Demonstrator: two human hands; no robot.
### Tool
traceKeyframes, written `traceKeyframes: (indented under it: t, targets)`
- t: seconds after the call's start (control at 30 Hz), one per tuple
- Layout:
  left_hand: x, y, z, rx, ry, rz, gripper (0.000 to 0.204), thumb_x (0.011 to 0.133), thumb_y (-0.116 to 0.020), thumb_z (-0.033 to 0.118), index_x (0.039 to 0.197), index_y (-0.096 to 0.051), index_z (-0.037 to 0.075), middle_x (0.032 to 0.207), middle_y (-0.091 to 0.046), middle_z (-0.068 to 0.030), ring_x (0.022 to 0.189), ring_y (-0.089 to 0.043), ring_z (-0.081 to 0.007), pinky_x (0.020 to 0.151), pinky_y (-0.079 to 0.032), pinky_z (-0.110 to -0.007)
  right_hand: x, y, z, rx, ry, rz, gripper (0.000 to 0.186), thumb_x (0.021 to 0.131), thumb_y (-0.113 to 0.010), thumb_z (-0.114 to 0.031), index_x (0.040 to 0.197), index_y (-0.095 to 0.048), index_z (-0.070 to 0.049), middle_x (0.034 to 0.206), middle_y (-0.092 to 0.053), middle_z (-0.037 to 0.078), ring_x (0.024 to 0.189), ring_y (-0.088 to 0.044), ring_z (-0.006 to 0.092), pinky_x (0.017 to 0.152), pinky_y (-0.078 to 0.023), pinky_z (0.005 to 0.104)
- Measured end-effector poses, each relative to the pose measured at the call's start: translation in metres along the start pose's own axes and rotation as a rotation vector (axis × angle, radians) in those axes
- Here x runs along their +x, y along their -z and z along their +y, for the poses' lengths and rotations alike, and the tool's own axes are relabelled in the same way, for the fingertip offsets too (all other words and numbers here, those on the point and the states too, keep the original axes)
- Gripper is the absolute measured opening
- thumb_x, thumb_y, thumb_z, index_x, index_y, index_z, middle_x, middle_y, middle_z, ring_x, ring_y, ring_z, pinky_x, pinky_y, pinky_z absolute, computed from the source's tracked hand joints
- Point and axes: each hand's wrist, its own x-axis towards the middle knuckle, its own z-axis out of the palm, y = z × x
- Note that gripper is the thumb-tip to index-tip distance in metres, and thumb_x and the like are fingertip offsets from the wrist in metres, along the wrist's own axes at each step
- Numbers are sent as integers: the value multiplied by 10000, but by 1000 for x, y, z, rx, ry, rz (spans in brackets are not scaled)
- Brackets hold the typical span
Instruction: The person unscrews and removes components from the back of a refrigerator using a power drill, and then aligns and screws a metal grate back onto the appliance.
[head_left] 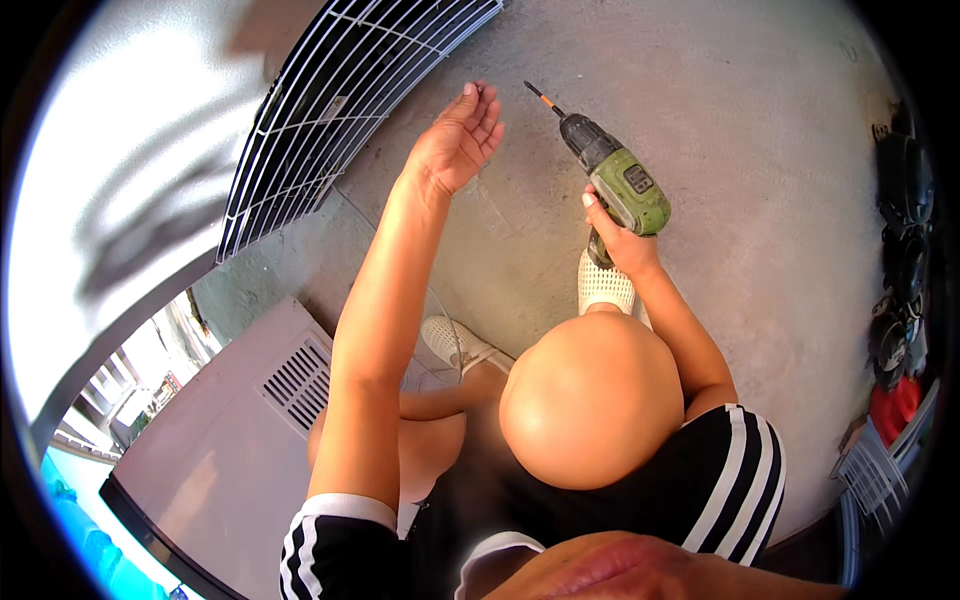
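My right hand [623,243] is wrapped round the handle of a green and black cordless drill [630,186]. A long dark bit with an orange band [545,97] sticks out of its chuck toward the upper left. My left hand [458,145] is raised beside a white wire grille [335,110], apart from it, palm partly turned up. Its thumb and forefinger meet at the tips in a pinch, the other fingers half curled. A tiny dark spot shows at the fingertips, too small to name.
A pale casing panel with vent slots [235,420] lies at the lower left beside my leg. A thin cable [435,300] runs near my shoe [450,340]. Several dark shoes [903,250], a red item [895,408] and a wire rack [872,470] line the right edge of the concrete floor [770,200].
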Motion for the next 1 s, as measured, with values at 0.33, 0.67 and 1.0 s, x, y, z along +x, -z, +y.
traceKeyframes:
  t: [0.33,0.67,1.0]
  targets:
    - [-1,-1,-6,-38,69,47,219,933,-620,278,1096,-622,131,1114,-667,19,1033,-639,-121,921,-525,-327,2,-12,-14,31,30,-134,186,878,-664,-86,1050,-635,-23,938,-661,39,718,-609,103,638,-526,257]
    - [10,0,-6,104,-8,8,233,953,-585,299,1066,-617,97,1016,-665,4,933,-658,-117,908,-541,-332,8,-15,-28,194,-236,-132,197,876,-664,-115,1052,-649,-29,905,-670,31,752,-610,94,664,-501,267]
    - [41,-22,20,306,-376,72,576,991,-522,295,1446,-282,37,1476,-360,-153,1337,-400,-303,1086,-371,-444,64,-36,-6,549,-177,118,220,858,-691,-101,1053,-616,-31,942,-654,29,694,-595,110,630,-502,269]
